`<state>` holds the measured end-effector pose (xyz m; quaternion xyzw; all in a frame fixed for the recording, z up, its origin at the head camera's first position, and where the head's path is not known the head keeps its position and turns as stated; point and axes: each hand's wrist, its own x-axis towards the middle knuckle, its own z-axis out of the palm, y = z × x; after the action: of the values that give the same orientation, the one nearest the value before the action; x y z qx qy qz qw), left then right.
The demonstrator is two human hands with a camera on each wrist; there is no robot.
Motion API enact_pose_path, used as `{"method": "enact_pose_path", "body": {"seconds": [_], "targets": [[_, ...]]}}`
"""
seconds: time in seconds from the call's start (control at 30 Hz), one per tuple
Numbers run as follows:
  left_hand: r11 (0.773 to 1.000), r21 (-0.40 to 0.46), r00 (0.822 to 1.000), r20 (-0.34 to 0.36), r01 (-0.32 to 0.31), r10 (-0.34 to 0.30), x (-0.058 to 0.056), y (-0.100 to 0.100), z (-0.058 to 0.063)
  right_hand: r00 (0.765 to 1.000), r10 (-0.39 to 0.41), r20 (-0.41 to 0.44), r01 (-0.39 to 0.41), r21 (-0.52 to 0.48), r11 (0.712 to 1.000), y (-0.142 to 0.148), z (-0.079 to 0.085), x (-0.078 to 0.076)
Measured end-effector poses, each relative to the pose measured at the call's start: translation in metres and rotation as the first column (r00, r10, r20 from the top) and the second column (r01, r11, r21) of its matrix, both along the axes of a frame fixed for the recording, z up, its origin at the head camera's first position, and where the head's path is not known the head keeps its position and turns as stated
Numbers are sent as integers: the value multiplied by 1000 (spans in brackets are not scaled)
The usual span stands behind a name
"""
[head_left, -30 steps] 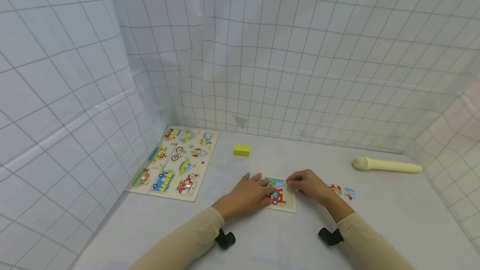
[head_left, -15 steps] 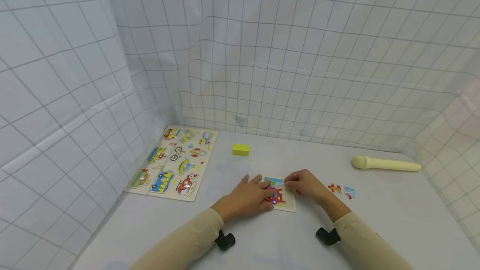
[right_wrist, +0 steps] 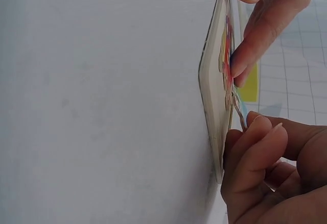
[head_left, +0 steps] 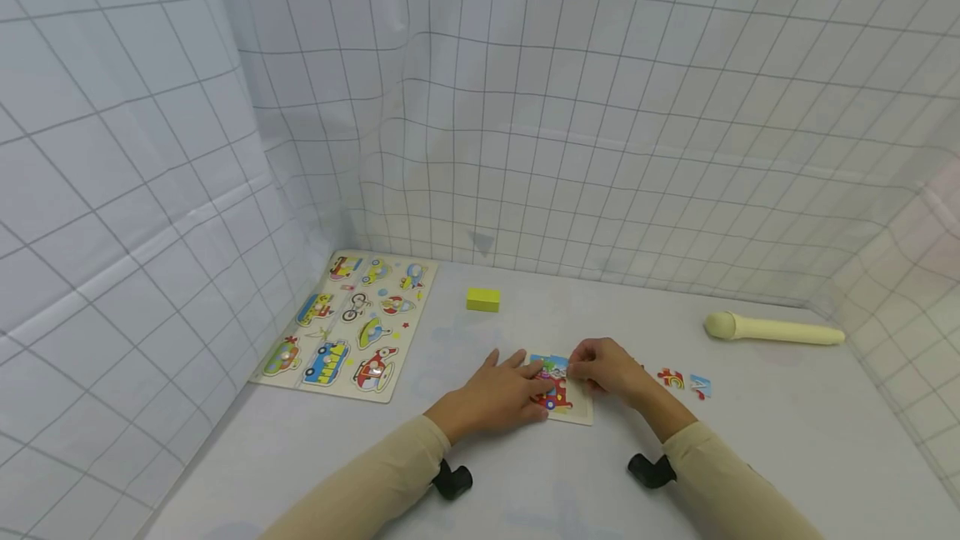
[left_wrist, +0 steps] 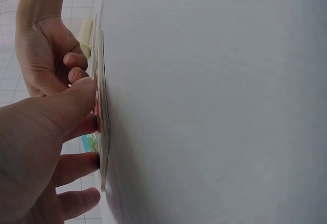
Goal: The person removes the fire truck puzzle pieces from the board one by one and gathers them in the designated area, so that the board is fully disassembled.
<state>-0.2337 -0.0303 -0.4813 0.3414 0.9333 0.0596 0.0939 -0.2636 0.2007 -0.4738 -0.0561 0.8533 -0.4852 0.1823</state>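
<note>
A small jigsaw puzzle board [head_left: 581, 412] with a red vehicle picture lies between my hands. My left hand [head_left: 498, 394] rests spread at its left side, several fingertips touching the assembled pieces. In the left wrist view, the left thumb [left_wrist: 76, 101] lies over the board's edge. At the board's upper right, my right hand [head_left: 607, 369] pinches a jigsaw piece [right_wrist: 239, 109] between thumb and fingers. The right wrist view shows that piece tilted, its lower edge against the placed pieces. Two loose jigsaw pieces [head_left: 671, 377] lie right of the right hand, one red, one light blue.
A wooden knob puzzle [head_left: 352, 327] with vehicle shapes lies at the left. Behind the hands sits a yellow block [head_left: 483, 300]. A pale yellow stick with a rounded head [head_left: 776, 330] lies at the back right. Gridded white curtains [head_left: 562, 107] enclose the table.
The right hand has shifted slightly left with the piece, which now shows more of its coloured face beside the placed pieces. The left hand stays nearly still on the board.
</note>
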Motion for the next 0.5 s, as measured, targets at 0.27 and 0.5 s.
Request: {"method": "enact_pose_path", "body": {"seconds": [0.27,0.5], "targets": [[1000,-8,1000,-6,14,-14,1,0,2,996,-62,60,67,-76,995,-3,-4,-2],[1000,-7,1000,14,-5,5,1,0,3,992,-109,62,116,-125,985,3,-3,-1]]}}
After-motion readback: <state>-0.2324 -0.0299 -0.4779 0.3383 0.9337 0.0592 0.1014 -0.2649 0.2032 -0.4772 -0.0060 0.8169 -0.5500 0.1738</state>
